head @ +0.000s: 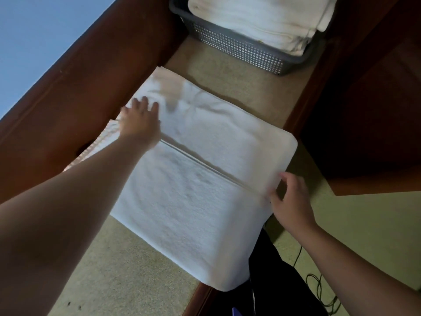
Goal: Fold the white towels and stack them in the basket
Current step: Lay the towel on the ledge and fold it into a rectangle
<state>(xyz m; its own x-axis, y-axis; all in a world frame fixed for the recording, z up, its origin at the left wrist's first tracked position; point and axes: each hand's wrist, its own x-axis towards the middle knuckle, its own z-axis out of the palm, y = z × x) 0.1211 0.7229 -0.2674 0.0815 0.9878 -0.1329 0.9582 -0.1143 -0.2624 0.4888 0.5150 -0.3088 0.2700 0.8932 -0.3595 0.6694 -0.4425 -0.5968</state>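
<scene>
A large white towel (193, 197) lies spread on a beige padded surface (239, 74), with one flap folded over so its hemmed edge runs diagonally across the middle. My left hand (140, 120) presses flat on the towel's far left part, fingers straight. My right hand (289, 197) pinches the folded edge at the towel's right side. A grey lattice basket (239, 47) stands at the far end, holding several folded white towels (257, 21).
Dark red wooden sides (91, 71) border the surface on the left and right. A wooden panel (376, 133) stands on the right. Black fabric (273, 281) hangs under the towel's near corner, and black cables (319, 290) lie on the green floor.
</scene>
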